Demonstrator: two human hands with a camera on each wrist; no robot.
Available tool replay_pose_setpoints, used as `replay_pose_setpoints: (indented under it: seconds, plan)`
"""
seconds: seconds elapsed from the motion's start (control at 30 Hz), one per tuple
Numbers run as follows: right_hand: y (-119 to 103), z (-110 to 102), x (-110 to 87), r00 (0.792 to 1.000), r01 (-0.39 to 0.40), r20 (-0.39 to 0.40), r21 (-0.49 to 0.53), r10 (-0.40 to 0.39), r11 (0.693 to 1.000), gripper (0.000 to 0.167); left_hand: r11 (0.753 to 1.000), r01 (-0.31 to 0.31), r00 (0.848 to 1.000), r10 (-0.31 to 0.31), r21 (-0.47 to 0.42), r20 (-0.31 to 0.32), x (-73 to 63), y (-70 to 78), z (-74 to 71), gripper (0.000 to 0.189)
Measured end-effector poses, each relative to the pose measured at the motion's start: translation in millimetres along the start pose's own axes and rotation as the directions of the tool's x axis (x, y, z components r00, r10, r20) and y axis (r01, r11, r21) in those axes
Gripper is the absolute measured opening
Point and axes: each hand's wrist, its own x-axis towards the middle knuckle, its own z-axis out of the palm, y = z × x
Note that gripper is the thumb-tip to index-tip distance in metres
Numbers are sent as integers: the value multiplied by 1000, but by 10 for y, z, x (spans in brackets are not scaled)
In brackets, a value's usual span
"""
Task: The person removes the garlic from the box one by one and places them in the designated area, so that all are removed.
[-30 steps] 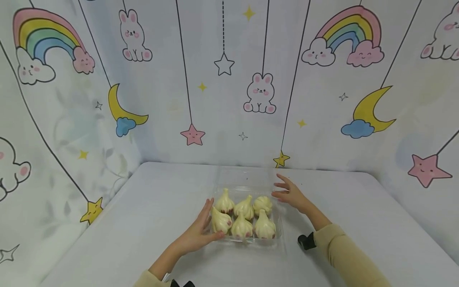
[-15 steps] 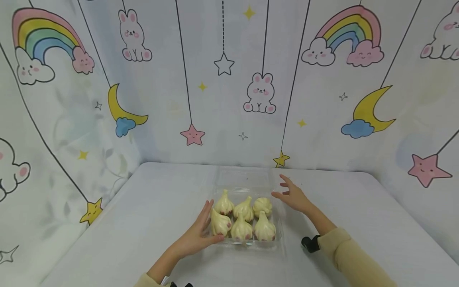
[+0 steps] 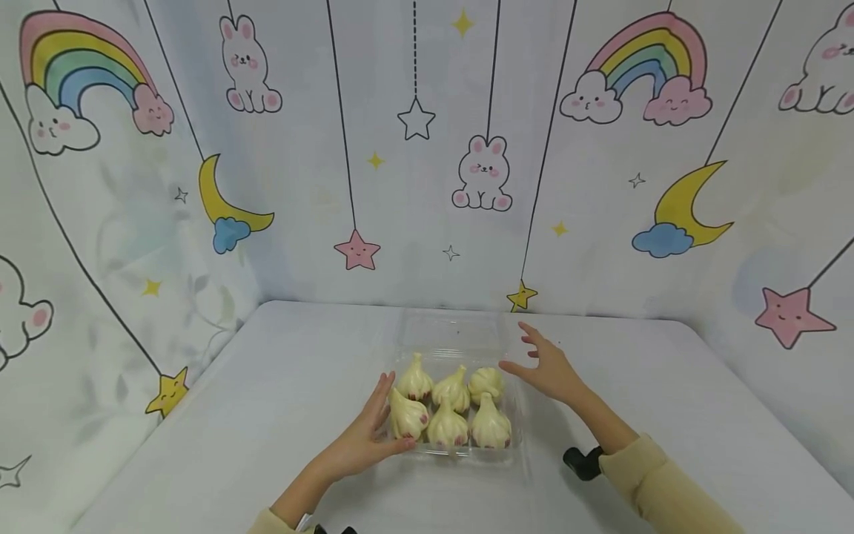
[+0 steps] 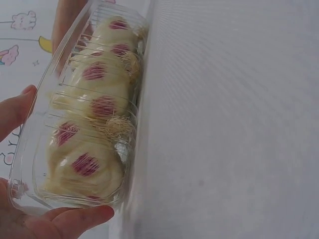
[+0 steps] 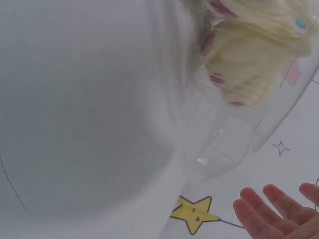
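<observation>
The desk (image 3: 267, 393) is white, its surface pale and matte, with fine streaks showing in the left wrist view. Its far edge runs nearly straight between two rounded far corners, and the left and right edges spread apart towards the near side; the near edge lies outside the view. Roughly midway between the left and right edges, a clear plastic container (image 3: 467, 451) rests on it, base towards the near side. Its open lid (image 3: 454, 330) reaches to about the far edge; whether the lid lies flat cannot be told. A tiny dark speck (image 3: 559, 342) sits right of the lid, near the far edge.
</observation>
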Motion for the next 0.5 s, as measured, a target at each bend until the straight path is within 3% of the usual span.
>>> replay_pose_setpoints:
  seconds: [0.17,0.5]
  plan:
    - [-107,-17,-68,999,30,-22,11,-30,999,86,1000,3,1000,-3,-9,-4,3,-3,1,98]
    - [-332,-13,-166,994,103,13,75,-105,992,77,1000,8,1000,-8,-26,7,2,-6,0,99]
